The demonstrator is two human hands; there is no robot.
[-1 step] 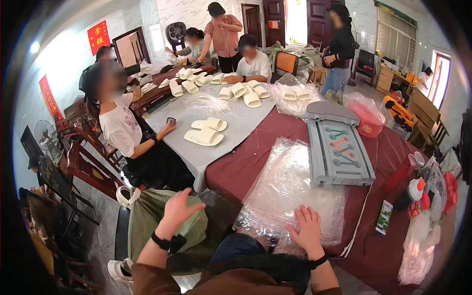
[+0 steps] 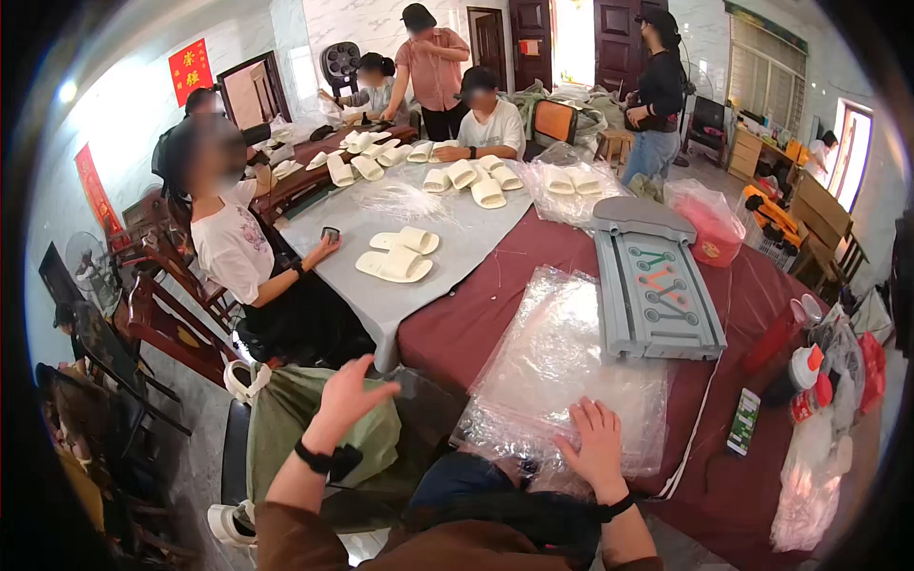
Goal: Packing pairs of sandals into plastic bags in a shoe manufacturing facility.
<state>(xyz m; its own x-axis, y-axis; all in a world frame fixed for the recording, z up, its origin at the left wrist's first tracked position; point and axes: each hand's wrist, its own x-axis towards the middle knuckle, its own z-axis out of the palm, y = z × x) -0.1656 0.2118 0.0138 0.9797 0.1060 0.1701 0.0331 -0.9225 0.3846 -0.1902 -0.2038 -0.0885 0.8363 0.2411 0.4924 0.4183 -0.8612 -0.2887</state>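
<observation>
My left hand point(image 2: 349, 403) is raised in the air at the table's near left, thumb stretched out and nothing in it. Behind and below it hangs a green woven sack point(image 2: 286, 419) with white shoes tied at its edge. My right hand point(image 2: 597, 447) lies flat, fingers spread, on a stack of clear plastic bags point(image 2: 533, 371) that reaches over the table's near edge. Left of the stack's far end, a pair of cream slippers point(image 2: 400, 255) rests on a grey cloth point(image 2: 352, 309).
A grey folding plastic stool point(image 2: 662, 285) lies right of the bags. Beyond it sits a pink bag point(image 2: 705, 224). A phone point(image 2: 745, 421) and a white-and-red bottle point(image 2: 805, 366) are at the right. More slippers point(image 2: 476, 179) cover the far side, where several people sit or stand.
My left hand has risen very slightly. The right hand and the bags under it stay where they were.
</observation>
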